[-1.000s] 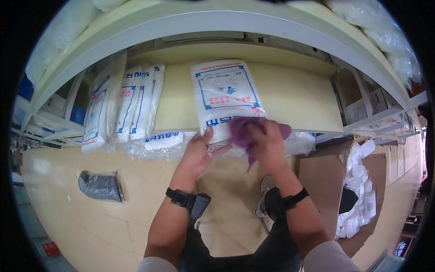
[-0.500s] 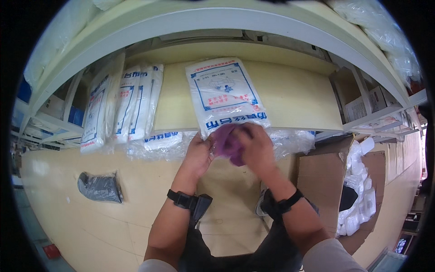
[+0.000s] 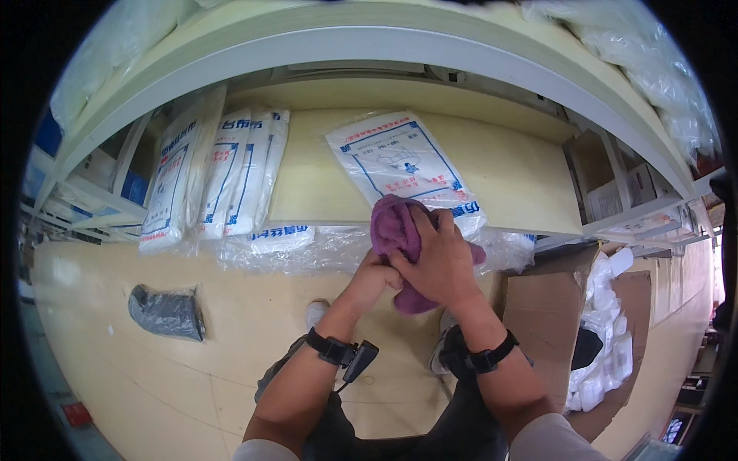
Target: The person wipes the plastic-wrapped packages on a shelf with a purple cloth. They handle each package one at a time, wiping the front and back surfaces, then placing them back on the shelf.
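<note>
Slewed plastic-wrapped packet (image 3: 401, 160) further askew on shelf (image 3: 523, 184); holding bunched purple cloth (image 3: 390, 224) in left hand (image 3: 370, 284) and right hand (image 3: 446, 265).

Place: stockroom or shop stock area; which of the two, we cannot tell. Grounds: we count a pale shelf board (image 3: 530, 196) below a white-edged upper shelf (image 3: 369, 40), the latter bearing clear plastic-wrapped goods (image 3: 626, 65). At left on the board, we record a row of white printed packs (image 3: 250, 173), leaning together. We note side shelving (image 3: 617, 165) at right with a white box (image 3: 642, 183). On the smooth beige floor (image 3: 246, 338), we enter one grey wrapped bundle (image 3: 165, 313) and one open cardboard carton (image 3: 538, 315) of white plastic-wrapped goods (image 3: 611, 353).
</note>
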`<state>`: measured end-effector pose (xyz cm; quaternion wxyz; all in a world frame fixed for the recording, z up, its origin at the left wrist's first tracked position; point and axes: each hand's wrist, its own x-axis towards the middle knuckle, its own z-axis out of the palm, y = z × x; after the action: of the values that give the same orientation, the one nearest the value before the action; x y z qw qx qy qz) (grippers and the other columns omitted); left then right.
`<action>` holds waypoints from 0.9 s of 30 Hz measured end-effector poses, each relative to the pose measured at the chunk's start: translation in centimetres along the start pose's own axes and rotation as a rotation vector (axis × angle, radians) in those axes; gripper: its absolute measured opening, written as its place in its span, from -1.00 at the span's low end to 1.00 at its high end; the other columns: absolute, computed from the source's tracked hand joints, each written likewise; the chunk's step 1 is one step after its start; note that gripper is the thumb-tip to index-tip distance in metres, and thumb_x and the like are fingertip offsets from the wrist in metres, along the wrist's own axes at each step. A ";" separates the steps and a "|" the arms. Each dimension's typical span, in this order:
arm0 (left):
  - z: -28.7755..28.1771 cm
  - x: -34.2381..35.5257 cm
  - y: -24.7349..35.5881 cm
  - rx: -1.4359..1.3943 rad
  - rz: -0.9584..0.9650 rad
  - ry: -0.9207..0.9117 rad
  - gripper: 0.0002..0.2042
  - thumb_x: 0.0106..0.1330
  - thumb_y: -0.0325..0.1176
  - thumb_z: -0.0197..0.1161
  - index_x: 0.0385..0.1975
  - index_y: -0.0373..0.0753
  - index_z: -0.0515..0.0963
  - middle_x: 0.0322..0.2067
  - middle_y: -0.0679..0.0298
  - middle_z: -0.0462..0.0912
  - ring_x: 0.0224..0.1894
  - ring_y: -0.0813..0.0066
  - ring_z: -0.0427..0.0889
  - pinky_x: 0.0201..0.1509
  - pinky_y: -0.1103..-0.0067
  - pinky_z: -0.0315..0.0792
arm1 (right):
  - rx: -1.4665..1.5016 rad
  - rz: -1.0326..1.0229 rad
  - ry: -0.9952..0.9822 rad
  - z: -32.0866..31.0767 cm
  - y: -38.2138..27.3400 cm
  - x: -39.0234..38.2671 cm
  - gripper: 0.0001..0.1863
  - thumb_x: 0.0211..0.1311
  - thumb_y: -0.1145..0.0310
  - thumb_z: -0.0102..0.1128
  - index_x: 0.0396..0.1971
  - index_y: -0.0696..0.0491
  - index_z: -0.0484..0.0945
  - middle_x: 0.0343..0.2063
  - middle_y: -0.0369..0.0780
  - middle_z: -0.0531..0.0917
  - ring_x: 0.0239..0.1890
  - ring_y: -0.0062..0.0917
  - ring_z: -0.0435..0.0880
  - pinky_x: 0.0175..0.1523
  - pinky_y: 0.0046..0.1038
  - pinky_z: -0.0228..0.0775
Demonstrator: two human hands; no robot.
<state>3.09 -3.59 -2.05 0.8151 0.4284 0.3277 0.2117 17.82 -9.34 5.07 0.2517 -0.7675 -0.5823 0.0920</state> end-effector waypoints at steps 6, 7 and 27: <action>-0.9 0.1 0.7 -0.362 -0.004 -0.199 -0.46 0.07 -0.34 0.05 0.15 -0.29 0.47 0.06 0.07 0.63 0.06 0.19 0.60 0.21 0.41 0.40 | 0.021 0.040 -0.170 -1.1 1.1 0.8 -0.17 -0.04 0.08 0.51 0.29 0.02 0.43 -0.03 0.02 0.61 -0.01 -0.03 0.69 0.09 -0.12 0.56; -0.5 0.2 1.0 -0.386 -0.012 -0.159 -0.44 0.11 -0.29 0.04 0.19 -0.29 0.47 0.10 0.08 0.62 0.10 0.18 0.60 0.26 0.38 0.38 | 0.022 -0.001 -0.186 -0.7 1.9 0.9 -0.18 -0.04 0.10 0.51 0.27 0.02 0.44 -0.06 0.00 0.63 -0.02 -0.04 0.69 0.09 -0.11 0.56; -0.6 1.5 1.3 -0.230 -0.142 0.193 -0.54 0.52 -0.25 0.19 0.27 -0.36 0.30 0.16 0.10 0.56 0.06 0.13 0.70 0.14 0.31 0.61 | 1.016 0.640 0.689 -5.3 14.6 2.7 -0.54 0.23 0.40 0.41 0.07 0.21 0.46 -0.08 -0.18 0.62 -0.09 -0.46 0.62 0.03 -0.42 0.51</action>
<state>3.62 -1.64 -1.73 0.8363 0.2857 0.4075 0.2299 33.34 -11.11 2.83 0.7111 -0.6740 -0.0989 0.1741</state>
